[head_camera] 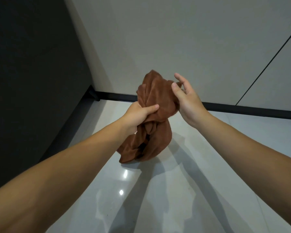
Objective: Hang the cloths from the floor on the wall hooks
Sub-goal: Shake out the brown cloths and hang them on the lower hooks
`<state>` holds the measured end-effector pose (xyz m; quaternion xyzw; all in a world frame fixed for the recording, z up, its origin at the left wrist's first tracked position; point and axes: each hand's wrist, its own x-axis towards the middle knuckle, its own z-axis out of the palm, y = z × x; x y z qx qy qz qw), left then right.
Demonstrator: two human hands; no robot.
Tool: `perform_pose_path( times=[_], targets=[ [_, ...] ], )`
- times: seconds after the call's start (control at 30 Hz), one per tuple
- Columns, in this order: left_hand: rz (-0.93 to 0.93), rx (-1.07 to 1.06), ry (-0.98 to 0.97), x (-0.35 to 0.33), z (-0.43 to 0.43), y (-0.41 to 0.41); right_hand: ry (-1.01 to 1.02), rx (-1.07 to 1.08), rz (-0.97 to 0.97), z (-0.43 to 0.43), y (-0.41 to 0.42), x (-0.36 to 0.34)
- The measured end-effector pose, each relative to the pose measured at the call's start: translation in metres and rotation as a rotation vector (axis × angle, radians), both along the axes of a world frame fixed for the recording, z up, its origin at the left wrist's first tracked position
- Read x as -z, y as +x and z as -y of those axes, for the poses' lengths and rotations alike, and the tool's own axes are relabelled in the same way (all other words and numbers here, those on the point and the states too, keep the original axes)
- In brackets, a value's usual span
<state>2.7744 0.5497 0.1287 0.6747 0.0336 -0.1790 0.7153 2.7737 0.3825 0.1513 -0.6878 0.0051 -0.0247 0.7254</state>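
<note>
**Cloth in hand, off the floor; hook not in view**

Step in hand, as judged: one cloth is lifted and is being sorted out for hanging. The brown cloth [151, 98] is held in the air in front of the wall [158, 39], clear of the floor [208, 148].

Grip: the left hand [138, 115] grips the cloth at its middle, fingers and thumb curled round a bunched waist of fabric. The right hand [186, 100] is spread and relaxed beside the upper folds. Its thumb is at the fabric; firm contact cannot be confirmed.

Material: soft, matte, towel-like pile, crumpled into deep irregular folds. One lobe stands above the fist and a heavier, rounded mass sags below it. The floor is glossy pale tile with light reflections. The wall is smooth grey panel over a black skirting [242, 109], with a dark panel [32, 64] to the left.

Next move, as judged: the right hand needs to find an edge or loop and open the bundle. No hooks are visible, so the view must rise to find one.
</note>
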Motion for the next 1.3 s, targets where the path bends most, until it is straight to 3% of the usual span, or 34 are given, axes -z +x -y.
perform_pose_path(
  times=[0.13,0.33,0.6,0.83,1.0,1.17,1.3],
  targets=[
    [-0.159,-0.228,-0.158,-0.004,-0.001,0.013,-0.3,-0.071,0.025,-0.002,-0.01,0.013],
    [-0.177,-0.295,-0.317,-0.019,-0.003,0.016,-0.493,-0.201,0.089,-0.012,-0.023,0.021],
    [-0.069,-0.152,-0.406,-0.026,0.007,0.006,-0.483,-0.154,0.235,-0.02,-0.023,0.028],
    [0.027,-0.134,-0.218,-0.021,-0.002,0.007,-0.364,-0.173,0.199,-0.015,-0.018,0.024],
    [0.116,-0.104,-0.151,-0.015,-0.007,0.003,0.038,-0.132,0.164,-0.02,-0.009,0.008],
    [-0.086,0.074,-0.165,0.004,0.001,-0.01,0.273,-0.135,0.106,-0.022,-0.002,0.001],
    [-0.212,0.13,-0.306,0.006,0.007,-0.012,0.223,-0.196,0.079,-0.014,-0.002,0.007]
  ],
)
